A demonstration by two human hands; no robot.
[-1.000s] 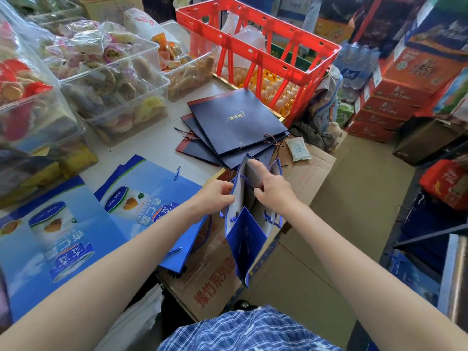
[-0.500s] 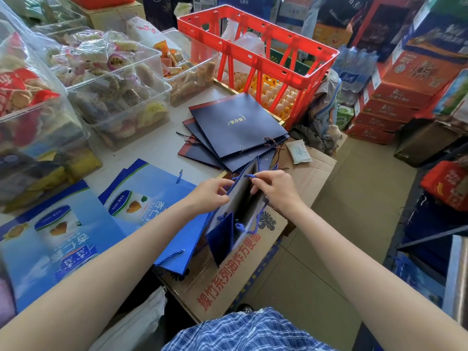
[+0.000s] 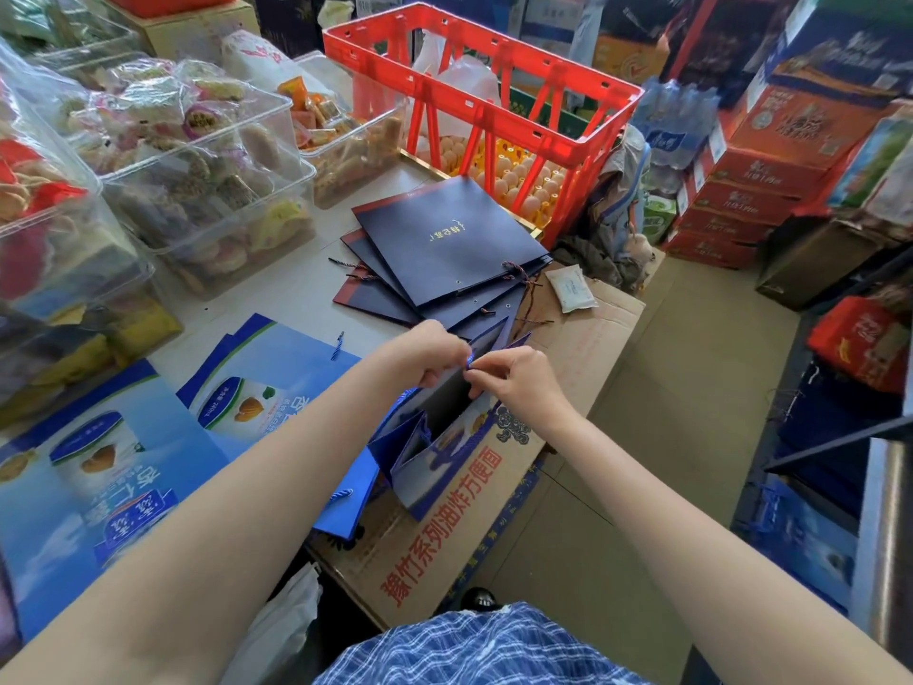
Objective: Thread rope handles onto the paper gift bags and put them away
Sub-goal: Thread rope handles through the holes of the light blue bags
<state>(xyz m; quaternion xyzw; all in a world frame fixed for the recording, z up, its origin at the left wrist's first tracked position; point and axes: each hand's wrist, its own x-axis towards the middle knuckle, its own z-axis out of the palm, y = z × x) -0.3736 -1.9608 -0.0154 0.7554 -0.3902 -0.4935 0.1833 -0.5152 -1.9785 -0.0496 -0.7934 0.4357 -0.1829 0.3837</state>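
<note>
A blue paper gift bag (image 3: 435, 437) hangs half open between my hands above a cardboard box (image 3: 499, 491). My left hand (image 3: 427, 351) grips the bag's top edge. My right hand (image 3: 514, 380) pinches the end of a blue rope handle (image 3: 468, 362) at that same edge. Both hands meet at the rim. A second loop of blue rope shows lower on the bag. Flat blue bags (image 3: 257, 388) printed with a can lie on the table to my left. A fanned stack of dark navy bags (image 3: 444, 249) lies further back.
Clear plastic tubs of wrapped snacks (image 3: 197, 180) line the table's left side. A red crate (image 3: 494, 86) stands over trays of eggs behind the navy bags. Stacked red cartons (image 3: 751, 190) and boxes crowd the right. A small white packet (image 3: 573, 289) lies on the cardboard box.
The bag has swung from hanging upright to lying lower and flatter over the box. My hands have come together at its top edge, the right one now pinching the rope end.
</note>
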